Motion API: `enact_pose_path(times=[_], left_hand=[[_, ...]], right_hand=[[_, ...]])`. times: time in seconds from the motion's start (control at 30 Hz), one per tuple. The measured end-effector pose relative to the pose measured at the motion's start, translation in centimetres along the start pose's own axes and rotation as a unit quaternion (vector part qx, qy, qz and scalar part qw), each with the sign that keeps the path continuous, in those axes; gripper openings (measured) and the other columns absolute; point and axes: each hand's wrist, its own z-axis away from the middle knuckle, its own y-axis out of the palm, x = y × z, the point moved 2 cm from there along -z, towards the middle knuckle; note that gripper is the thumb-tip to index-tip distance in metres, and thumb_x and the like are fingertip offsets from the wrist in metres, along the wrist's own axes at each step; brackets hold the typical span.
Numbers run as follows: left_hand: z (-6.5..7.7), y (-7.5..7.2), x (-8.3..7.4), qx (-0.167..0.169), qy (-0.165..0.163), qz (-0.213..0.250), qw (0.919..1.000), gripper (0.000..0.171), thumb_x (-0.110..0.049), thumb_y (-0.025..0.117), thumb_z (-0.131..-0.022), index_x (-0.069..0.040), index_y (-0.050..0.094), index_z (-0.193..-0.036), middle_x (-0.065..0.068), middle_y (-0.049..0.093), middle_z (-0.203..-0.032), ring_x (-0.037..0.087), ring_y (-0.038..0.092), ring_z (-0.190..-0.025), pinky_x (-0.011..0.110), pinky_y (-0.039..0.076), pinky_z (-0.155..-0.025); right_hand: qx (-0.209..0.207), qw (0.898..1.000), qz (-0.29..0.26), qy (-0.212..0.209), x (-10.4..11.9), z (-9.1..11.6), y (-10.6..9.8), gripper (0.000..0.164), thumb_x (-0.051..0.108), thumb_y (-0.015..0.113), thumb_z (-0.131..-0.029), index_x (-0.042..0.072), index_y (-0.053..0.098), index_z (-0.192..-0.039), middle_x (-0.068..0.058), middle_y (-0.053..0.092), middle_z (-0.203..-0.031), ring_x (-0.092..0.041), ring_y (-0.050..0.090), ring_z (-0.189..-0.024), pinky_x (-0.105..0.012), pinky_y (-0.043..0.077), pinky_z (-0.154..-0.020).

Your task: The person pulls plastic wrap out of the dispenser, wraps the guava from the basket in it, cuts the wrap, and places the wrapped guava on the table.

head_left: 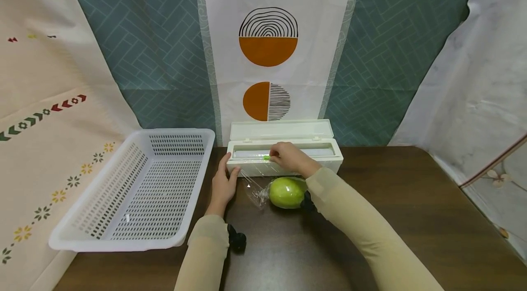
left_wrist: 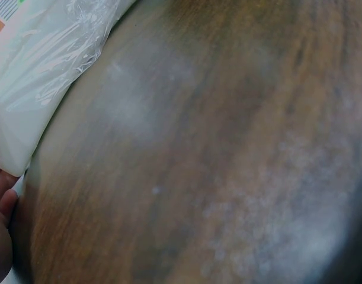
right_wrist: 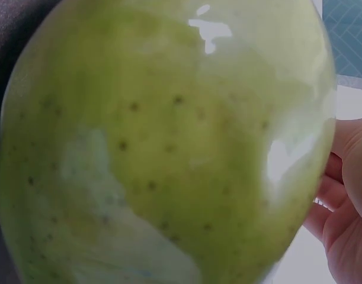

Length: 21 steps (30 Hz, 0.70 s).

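Note:
A white cling film dispenser (head_left: 284, 165) lies on the table, with its lid (head_left: 282, 130) raised and a film roll inside. My left hand (head_left: 223, 188) holds its left end, thumb at the front and fingers at the side. The fingertips show beside the box (left_wrist: 21, 130) in the left wrist view. My right hand (head_left: 290, 157) pinches the small green slide cutter (head_left: 266, 157) along the dispenser's front edge. Clear film (head_left: 256, 190) hangs over the front and bunches beside a green mango (head_left: 287, 192). That mango (right_wrist: 169, 148), glossy with film, fills most of the right wrist view.
A white perforated plastic basket (head_left: 142, 236) stands to the left on the dark wooden table (head_left: 411, 199). Patterned cloths (head_left: 164, 53) hang behind the table and at both sides. A black wrist camera (head_left: 237, 239) sits on the left sleeve.

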Motion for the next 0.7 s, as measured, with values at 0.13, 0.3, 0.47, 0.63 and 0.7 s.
enact_pose_path(times=[0.13, 0.3, 0.47, 0.63, 0.7], left_hand=[[0.01, 0.04, 0.06, 0.006, -0.006, 0.000, 1.0000, 0.055, -0.024, 0.059, -0.094, -0.024, 0.035, -0.144, 0.020, 0.053, -0.134, 0.035, 0.054, -0.119, 0.053, 0.042, -0.097], [-0.02, 0.10, 0.12, 0.009, -0.011, 0.001, 0.9999, 0.055, -0.025, 0.058, -0.094, -0.025, 0.035, -0.144, 0.018, 0.054, -0.134, 0.034, 0.055, -0.118, 0.052, 0.042, -0.096], [-0.01, 0.10, 0.04, 0.008, -0.012, 0.001, 0.9999, 0.055, -0.025, 0.058, -0.094, -0.025, 0.035, -0.144, 0.018, 0.054, -0.134, 0.034, 0.054, -0.120, 0.052, 0.041, -0.098], [0.00, 0.08, 0.06, -0.001, -0.001, 0.001, 1.0000, 0.055, -0.023, 0.060, -0.093, -0.023, 0.036, -0.143, 0.019, 0.055, -0.132, 0.035, 0.055, -0.118, 0.053, 0.042, -0.096], [0.00, 0.10, 0.05, -0.003, 0.001, 0.001, 1.0000, 0.055, -0.023, 0.060, -0.093, -0.022, 0.037, -0.143, 0.020, 0.055, -0.132, 0.035, 0.055, -0.117, 0.053, 0.042, -0.095]], right_hand=[[-0.002, 1.000, 0.001, 0.000, -0.20, 0.06, 0.08, 0.019, 0.019, 0.056, -0.096, 0.005, 0.066, -0.105, -0.008, 0.067, -0.100, -0.020, 0.062, -0.093, -0.035, 0.050, -0.084], [0.002, 1.000, -0.002, 0.005, -0.30, 0.06, 0.07, 0.019, 0.019, 0.056, -0.096, 0.005, 0.066, -0.105, -0.008, 0.067, -0.100, -0.020, 0.062, -0.093, -0.035, 0.050, -0.085], [-0.001, 1.000, 0.001, 0.007, -0.45, 0.17, 0.02, 0.019, 0.019, 0.056, -0.095, 0.005, 0.066, -0.104, -0.008, 0.067, -0.100, -0.021, 0.062, -0.093, -0.035, 0.050, -0.086], [-0.004, 1.000, 0.002, 0.007, -0.49, 0.25, -0.05, 0.018, 0.018, 0.056, -0.095, 0.005, 0.067, -0.103, -0.009, 0.067, -0.098, -0.021, 0.062, -0.093, -0.036, 0.050, -0.085], [-0.005, 1.000, 0.003, 0.004, -0.51, 0.26, -0.07, 0.019, 0.018, 0.056, -0.095, 0.005, 0.067, -0.103, -0.009, 0.068, -0.098, -0.021, 0.062, -0.092, -0.036, 0.050, -0.085]])
